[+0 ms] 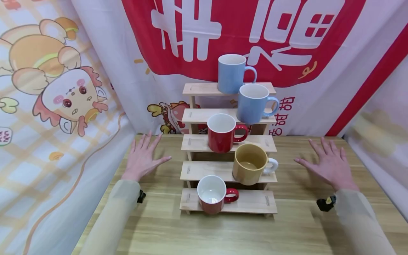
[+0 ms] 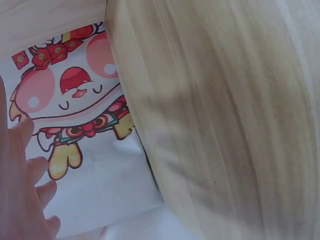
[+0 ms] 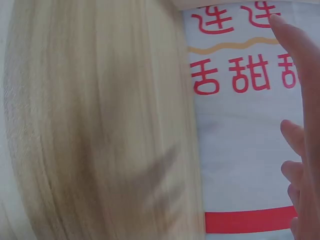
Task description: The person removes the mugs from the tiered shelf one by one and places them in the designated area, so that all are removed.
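Observation:
In the head view my left hand (image 1: 142, 160) is spread with straight fingers, left of a stepped wooden rack (image 1: 255, 202). My right hand (image 1: 329, 164) lies likewise to the right of it. Neither holds anything. On the rack's tiers stand mugs with handles to the right: a light blue mug (image 1: 230, 76) on top, another light blue mug (image 1: 251, 106) below it, a red mug (image 1: 220, 138) with white inside in the middle, then a tan mug (image 1: 247, 170) with a white handle, and a second red mug (image 1: 211, 200) lowest. In each wrist view, fingers (image 2: 45, 192) (image 3: 295, 175) show at the edge.
The rack stands on a wood-grain table (image 1: 159, 226). Behind it hangs a white cloth with a large red print (image 1: 236, 42); a cartoon-printed cloth (image 1: 63, 106) closes the left side. Another pale cloth (image 1: 382, 127) hangs at the right.

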A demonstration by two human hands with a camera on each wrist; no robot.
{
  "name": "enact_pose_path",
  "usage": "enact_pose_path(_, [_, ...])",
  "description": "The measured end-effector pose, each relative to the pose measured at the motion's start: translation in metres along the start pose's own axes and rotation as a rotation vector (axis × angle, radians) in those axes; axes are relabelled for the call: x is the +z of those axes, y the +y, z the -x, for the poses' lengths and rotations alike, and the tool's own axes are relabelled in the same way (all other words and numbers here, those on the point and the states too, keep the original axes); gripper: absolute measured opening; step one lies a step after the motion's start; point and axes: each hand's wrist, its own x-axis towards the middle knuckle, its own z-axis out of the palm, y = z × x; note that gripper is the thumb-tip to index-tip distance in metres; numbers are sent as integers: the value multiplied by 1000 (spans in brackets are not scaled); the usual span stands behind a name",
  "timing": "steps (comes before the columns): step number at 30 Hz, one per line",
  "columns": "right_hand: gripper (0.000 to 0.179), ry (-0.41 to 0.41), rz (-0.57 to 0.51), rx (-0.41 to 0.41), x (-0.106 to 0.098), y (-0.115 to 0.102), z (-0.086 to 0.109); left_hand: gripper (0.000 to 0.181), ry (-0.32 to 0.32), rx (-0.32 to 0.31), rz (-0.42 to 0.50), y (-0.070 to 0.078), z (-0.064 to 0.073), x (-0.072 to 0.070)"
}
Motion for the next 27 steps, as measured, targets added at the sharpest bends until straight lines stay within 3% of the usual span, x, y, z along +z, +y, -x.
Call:
enact_pose_path(6, [102, 78, -19, -22, -14, -5, -4, 103, 28, 6, 34, 7, 1, -8])
enact_pose_path(12, [103, 167, -83, -47, -37, -26, -8, 97, 76, 21, 152, 25, 11, -19])
enact_pose_path(17, [100, 206, -183, -36, -54, -51, -8, 90, 54, -22, 390, 45, 25, -20])
enact_pose_path(22, [90, 258, -329, 9, -69, -76, -7, 85, 13, -131, 698, 63, 40, -22])
enact_pose_path(27, [78, 287, -487, 41, -79, -94, -8, 87, 11, -166, 858, 77, 53, -15])
